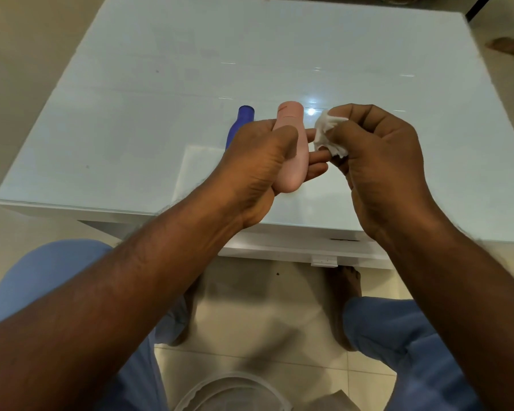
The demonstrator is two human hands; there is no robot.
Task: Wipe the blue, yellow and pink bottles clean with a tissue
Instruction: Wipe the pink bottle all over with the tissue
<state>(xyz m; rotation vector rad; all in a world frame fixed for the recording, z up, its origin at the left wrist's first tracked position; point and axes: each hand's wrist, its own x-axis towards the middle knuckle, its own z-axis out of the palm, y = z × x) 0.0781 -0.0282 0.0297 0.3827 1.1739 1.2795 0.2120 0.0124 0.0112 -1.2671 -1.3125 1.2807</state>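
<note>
- Pink bottle (290,149), smooth and tapering to a narrow neck, lies in the left hand (258,167), fingers wrapped around it above the glass table (131,114).
- Crumpled white tissue (328,134) is pinched in the right hand (377,161), just beside the bottle.
- Blue bottle (242,120) lies on the table behind.

A pale pink bottle (288,149) is seen above the glossy, pale blue-white table (161,84). A deep blue bottle (242,120) is seen left of the pink one, a plain white tissue (328,134) right of it. Light blue trousers (404,336) are worn.
</note>
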